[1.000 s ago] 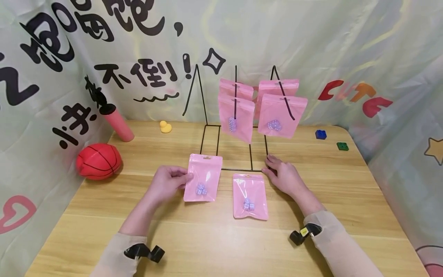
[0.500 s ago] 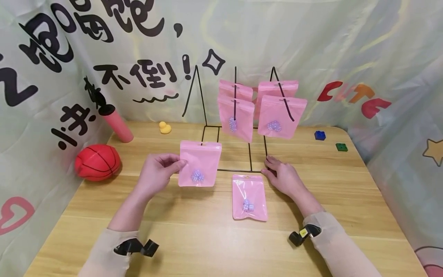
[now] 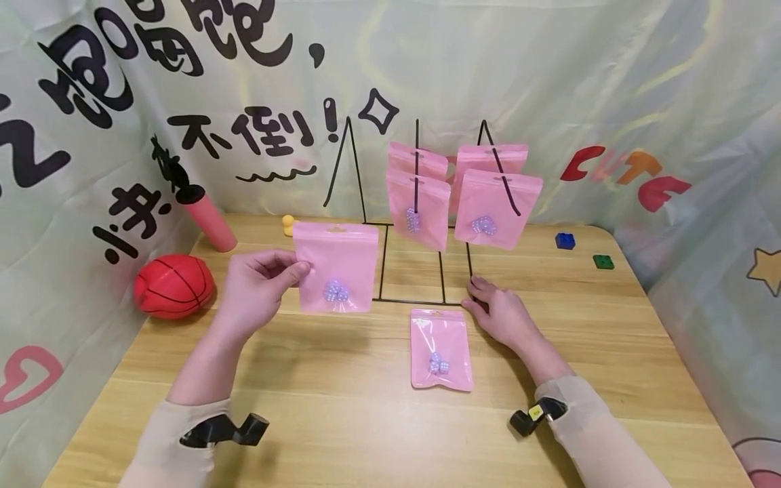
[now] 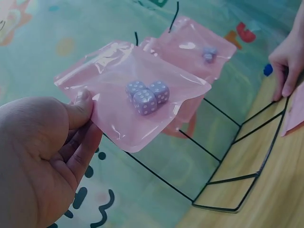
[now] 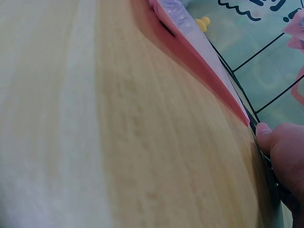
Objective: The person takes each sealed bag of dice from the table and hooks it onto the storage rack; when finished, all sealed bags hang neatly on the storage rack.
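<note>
My left hand (image 3: 253, 288) pinches a pink zip bag (image 3: 360, 261) by its left edge between thumb and fingers, raised above the table in front of the rack's left part. Several pale purple dice (image 4: 147, 96) show through this bag. At the front right corner of the black wire display rack (image 3: 468, 261), my right hand (image 3: 502, 313) grips the base wire low on the table. Another pink bag of dice (image 3: 448, 332) lies flat just left of that hand. Pink bags (image 3: 421, 196) hang on the rack's middle hook, and others (image 3: 518, 186) on its right hook.
Toward the left stand a red ball (image 3: 173, 285) and a pink cylinder (image 3: 209, 220) with a black top. A yellow duck (image 3: 288, 226) is partly hidden behind the lifted bag. Blue (image 3: 565, 240) and green (image 3: 603, 261) toy bricks lie back right. Printed cloth surrounds the table.
My left hand has raised the pinched bag off the table and shifted it to the left, turning its face more upright. The right hand stays at the rack's corner.
</note>
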`<state>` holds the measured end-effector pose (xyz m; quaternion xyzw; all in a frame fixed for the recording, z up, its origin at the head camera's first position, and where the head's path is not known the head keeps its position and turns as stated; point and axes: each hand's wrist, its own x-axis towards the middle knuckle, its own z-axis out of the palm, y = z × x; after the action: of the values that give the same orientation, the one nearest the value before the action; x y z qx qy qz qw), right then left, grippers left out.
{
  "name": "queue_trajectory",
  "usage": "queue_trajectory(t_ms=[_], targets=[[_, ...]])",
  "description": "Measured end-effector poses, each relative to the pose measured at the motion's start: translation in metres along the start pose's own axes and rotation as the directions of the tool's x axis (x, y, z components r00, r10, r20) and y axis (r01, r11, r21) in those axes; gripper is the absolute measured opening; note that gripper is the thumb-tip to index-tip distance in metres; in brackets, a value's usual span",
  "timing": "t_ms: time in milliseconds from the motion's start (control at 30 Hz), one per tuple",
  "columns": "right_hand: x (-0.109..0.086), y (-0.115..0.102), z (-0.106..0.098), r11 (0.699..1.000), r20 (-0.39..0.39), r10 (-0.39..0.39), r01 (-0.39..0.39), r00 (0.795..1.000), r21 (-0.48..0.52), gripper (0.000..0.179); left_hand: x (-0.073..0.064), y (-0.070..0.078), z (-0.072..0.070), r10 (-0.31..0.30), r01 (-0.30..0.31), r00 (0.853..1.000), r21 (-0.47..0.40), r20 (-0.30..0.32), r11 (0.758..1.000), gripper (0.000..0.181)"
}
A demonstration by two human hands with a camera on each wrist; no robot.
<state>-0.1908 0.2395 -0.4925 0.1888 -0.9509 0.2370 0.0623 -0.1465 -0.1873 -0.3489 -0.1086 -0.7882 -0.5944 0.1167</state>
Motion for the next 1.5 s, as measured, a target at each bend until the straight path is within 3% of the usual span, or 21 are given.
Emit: queue_trajectory(t_ms=[367,967,1133,1500], targets=[[0.000,0.000,0.000,1.000,0.004,0.007,-0.007,1.000,-0.002,0.048,0.012,0.009,-0.011,0.027,-0.027,0.998,0.008,-0.065,1.000,0.013],[-0.001,-0.002,-0.001,1.000,0.015,0.031,-0.031,0.999,0.005,0.048,0.037,-0.010,-0.009,-0.049,0.049,0.997,0.000,-0.060,0.999,0.022],[-0.001,-0.002,-0.001,1.000,0.016,0.030,-0.030,0.999,0.009,0.048,0.046,-0.015,-0.009,-0.039,0.039,0.997,0.001,-0.061,0.999,0.023],[-0.001,0.000,0.001,1.000,0.000,0.017,-0.017,1.000,0.002,0.048,0.065,-0.015,-0.003,-0.063,0.066,0.997,0.049,-0.055,0.997,0.026]])
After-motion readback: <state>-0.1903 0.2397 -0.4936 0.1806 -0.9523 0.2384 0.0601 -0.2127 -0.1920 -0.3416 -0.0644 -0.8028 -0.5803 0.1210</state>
